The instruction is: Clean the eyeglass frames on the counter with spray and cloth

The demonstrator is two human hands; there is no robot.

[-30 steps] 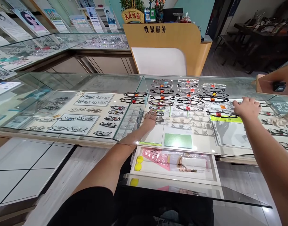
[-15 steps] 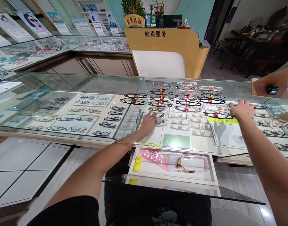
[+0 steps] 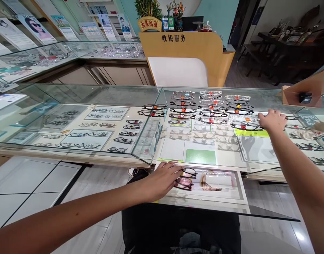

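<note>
My left hand (image 3: 164, 180) is over the front drawer, its fingers closed on two pairs of dark-framed eyeglasses (image 3: 184, 183) that stick out to its right. The pairs lie one behind the other, and where the fingers meet them is partly hidden. My right hand (image 3: 274, 120) rests at the display case, fingers spread and palm down. Just left of it is a black pair of eyeglasses (image 3: 246, 126) with a red tag; whether the fingertips touch it I cannot tell. Rows of tagged eyeglasses (image 3: 183, 115) stand on the glass further left.
The open drawer (image 3: 241, 188) holds a pink packet and a clear one. A glass pane (image 3: 273, 213) spans its front. A green card (image 3: 201, 156) lies in the case. Upright glass (image 3: 148, 130) divides it from the left section. A wooden box (image 3: 304, 91) stands right.
My left hand has come back from inside the case to above the drawer, bringing two pairs of eyeglasses from the near end of the left row. My right hand has stayed in place.
</note>
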